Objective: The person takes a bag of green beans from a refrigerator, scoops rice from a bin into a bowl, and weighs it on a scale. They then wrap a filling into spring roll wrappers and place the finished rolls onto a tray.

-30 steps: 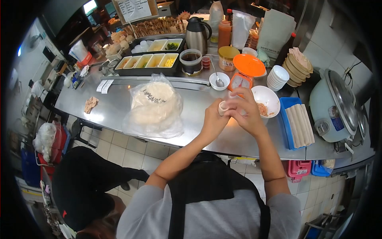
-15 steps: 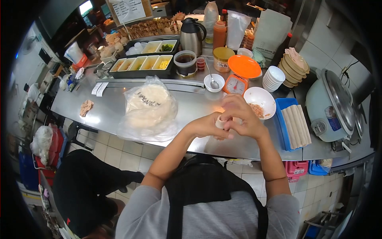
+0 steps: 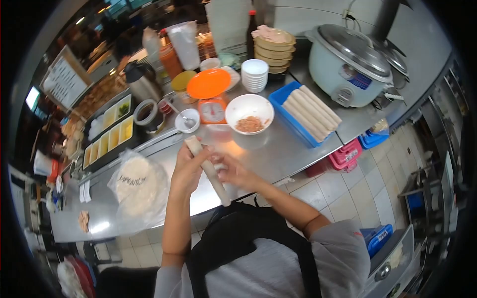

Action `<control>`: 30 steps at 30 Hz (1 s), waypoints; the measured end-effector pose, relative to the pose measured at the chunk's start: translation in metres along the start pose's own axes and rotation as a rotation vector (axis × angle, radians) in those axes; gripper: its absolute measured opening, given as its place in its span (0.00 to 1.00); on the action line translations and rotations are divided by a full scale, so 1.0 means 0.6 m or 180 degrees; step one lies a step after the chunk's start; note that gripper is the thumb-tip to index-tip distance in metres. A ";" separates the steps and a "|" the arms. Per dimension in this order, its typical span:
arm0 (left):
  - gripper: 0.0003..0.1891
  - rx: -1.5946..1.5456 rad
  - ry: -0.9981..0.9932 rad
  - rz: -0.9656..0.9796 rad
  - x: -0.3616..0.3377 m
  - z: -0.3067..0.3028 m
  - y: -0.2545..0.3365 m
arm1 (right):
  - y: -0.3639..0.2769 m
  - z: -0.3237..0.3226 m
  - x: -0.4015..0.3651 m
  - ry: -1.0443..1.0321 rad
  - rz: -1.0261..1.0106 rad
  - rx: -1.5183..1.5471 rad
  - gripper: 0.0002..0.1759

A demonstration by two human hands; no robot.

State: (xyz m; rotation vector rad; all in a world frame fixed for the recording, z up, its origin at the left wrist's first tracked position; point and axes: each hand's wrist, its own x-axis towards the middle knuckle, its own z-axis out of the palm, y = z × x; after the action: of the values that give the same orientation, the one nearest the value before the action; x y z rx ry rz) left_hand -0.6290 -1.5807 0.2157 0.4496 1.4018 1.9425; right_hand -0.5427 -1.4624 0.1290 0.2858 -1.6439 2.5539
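Observation:
My left hand (image 3: 185,169) is closed around a pale, uncooked spring roll (image 3: 214,180), which slants from upper left down towards my apron. Close beside the roll, my right hand (image 3: 236,172) has bent fingers with a gap between them; its fingertips come near the roll's side, and contact is hard to judge. Ahead of the hands, a white bowl (image 3: 236,105) contains some orange-pink filling. Several similar rolls (image 3: 310,114) lie side by side in a blue tray (image 3: 278,102). To the left sits a clear plastic bag (image 3: 141,186) of round pale wrappers with black writing on it.
An orange kitchen scale (image 3: 213,111) stands beside a small bowl (image 3: 188,120) with a spoon. Stacked white bowls (image 3: 255,74) and a large rice cooker (image 3: 348,64) are at the back right. Condiment trays (image 3: 109,141) line the left; the steel counter's front edge runs close before me.
The view has swung to the right and tilted. The spring roll has turned from end-on to lengthwise in my left hand, while my right hand has shifted to its side.

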 end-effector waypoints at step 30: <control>0.21 0.0131 0.0615 -0.0714 -0.169 -0.115 -0.125 | -0.305 -0.560 -0.098 0.1761 0.0874 -0.4264 0.28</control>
State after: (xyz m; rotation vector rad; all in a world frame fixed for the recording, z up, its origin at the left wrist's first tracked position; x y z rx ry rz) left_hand -0.5763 -1.6862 0.1329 0.1180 1.5442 1.8142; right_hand -0.4887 -1.0794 0.1445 -0.6914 -2.6545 0.9325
